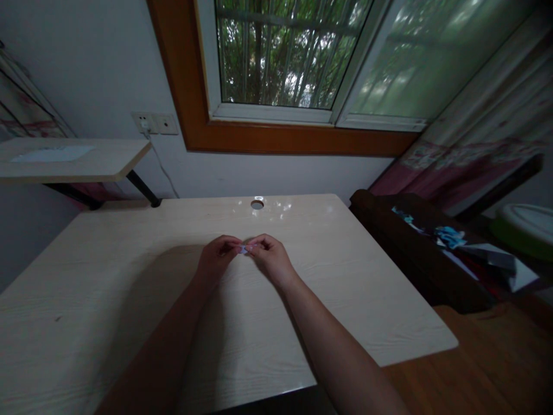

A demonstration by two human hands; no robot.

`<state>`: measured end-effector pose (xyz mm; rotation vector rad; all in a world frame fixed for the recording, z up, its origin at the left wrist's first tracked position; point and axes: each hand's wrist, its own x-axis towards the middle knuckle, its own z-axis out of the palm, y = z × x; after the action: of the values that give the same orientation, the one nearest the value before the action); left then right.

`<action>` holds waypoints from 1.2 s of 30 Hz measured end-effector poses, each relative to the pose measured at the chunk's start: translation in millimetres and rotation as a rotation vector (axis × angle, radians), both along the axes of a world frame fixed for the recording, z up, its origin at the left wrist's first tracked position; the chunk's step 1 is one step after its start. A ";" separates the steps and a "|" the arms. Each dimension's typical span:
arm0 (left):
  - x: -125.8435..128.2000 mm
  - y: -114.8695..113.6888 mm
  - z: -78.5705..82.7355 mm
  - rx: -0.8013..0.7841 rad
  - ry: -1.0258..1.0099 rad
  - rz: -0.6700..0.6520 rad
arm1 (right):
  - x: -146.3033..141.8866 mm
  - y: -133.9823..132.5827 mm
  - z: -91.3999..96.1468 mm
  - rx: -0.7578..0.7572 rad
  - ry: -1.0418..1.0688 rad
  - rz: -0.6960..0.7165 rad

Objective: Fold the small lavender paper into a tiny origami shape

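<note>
Between my two hands is a small whitish-lilac piece, perhaps paper (243, 249), mostly covered by the fingers. My left hand (218, 253) pinches its left side between thumb and fingertips. From the other side, my right hand (272, 256) grips it in the same way, with the fingertips of both hands almost touching. Both hands are over the middle of the pale wood-grain desk (345, 288). The exact kind and shape of the small piece cannot be made out.
A round cable hole (257, 204) lies near the desk's back edge. At the left stands a raised shelf (86, 167) on black legs. A plug with a white cable sits in the wall socket (147, 123). Dark furniture (415, 253) bearing assorted items stands at the right.
</note>
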<state>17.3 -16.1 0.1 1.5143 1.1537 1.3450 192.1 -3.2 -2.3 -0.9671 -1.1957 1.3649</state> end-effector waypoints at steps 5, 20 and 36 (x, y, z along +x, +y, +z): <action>0.0 -0.6 -0.3 -0.003 -0.078 -0.029 | -0.7 0.4 0.3 -0.010 0.022 -0.005; 3.4 2.0 1.8 -0.035 0.021 -0.008 | -1.2 -3.1 4.0 0.010 -0.037 -0.027; 2.6 2.1 2.4 -0.047 -0.044 0.007 | -3.3 -5.4 13.0 -0.020 0.068 -0.035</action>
<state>19.8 -14.0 2.6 1.4417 1.1561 1.3404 188.8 -8.6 10.6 -0.9445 -1.1113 1.3734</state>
